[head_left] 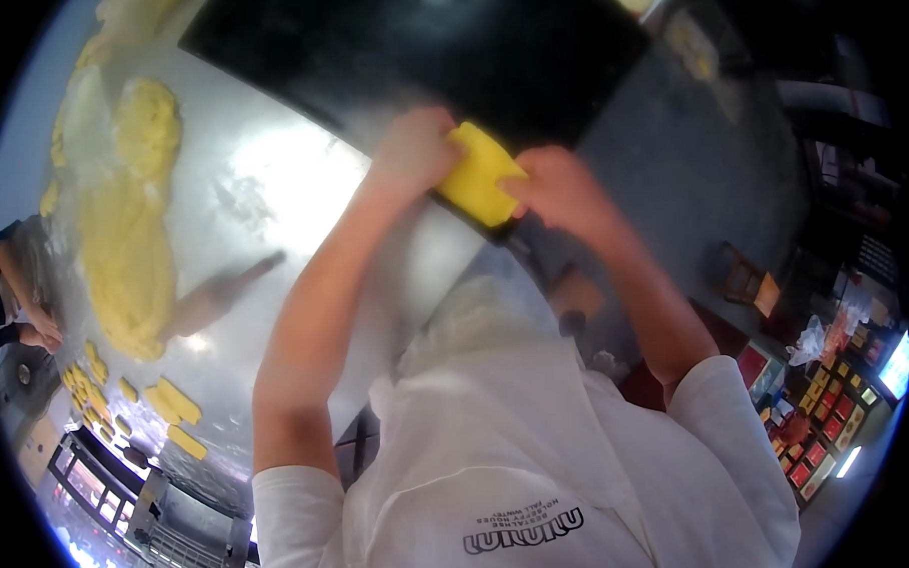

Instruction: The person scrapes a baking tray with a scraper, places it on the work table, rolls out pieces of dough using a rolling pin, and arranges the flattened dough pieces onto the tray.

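A flat, roughly rectangular sheet of yellow dough (479,175) is stretched between my two hands. My left hand (417,150) is closed on its left edge. Thumb and fingers of my right hand (563,188) pinch the right edge. The dough is over the near corner of a large black tray or slab (417,60), whose exact kind I cannot make out. Both hands are slightly blurred, and some fingers are hidden.
A shiny metal table (394,276) lies to the left. On it are a long mass of yellow dough (128,265), a brown rolling pin (220,295) and several small dough pieces (173,402). Another person's arm (24,289) shows at the far left. A wooden stool (745,274) stands right.
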The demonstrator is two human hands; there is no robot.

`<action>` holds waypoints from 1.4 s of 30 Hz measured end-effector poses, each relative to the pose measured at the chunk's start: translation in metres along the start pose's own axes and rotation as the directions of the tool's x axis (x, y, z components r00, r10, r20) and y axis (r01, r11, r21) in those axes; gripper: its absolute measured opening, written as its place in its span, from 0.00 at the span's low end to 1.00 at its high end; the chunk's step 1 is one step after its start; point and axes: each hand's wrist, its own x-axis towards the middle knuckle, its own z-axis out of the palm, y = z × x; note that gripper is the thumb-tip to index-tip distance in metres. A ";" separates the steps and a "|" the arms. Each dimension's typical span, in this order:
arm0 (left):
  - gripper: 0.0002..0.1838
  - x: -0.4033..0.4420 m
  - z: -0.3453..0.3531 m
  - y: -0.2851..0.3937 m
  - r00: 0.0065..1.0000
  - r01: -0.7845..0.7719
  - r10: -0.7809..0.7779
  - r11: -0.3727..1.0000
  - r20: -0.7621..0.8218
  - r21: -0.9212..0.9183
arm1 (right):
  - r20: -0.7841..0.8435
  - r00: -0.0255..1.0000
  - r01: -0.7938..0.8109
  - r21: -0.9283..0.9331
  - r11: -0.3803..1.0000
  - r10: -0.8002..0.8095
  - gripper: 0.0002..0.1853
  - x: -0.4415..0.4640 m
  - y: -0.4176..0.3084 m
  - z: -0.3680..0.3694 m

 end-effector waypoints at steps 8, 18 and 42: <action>0.18 0.001 -0.009 0.001 0.992 -0.038 0.035 0.999 0.119 0.026 | -0.097 0.930 0.270 -0.478 0.836 -0.355 0.12 0.020 0.019 -0.014; 0.14 -0.010 -0.002 0.014 0.999 0.045 -0.045 0.996 0.002 0.072 | 0.499 0.837 0.201 0.097 0.975 -0.222 0.08 0.058 -0.003 -0.035; 0.09 -0.025 0.014 0.008 0.962 0.004 0.081 0.950 -0.260 0.311 | 0.651 0.746 0.056 0.151 0.987 -0.142 0.12 0.069 0.009 -0.010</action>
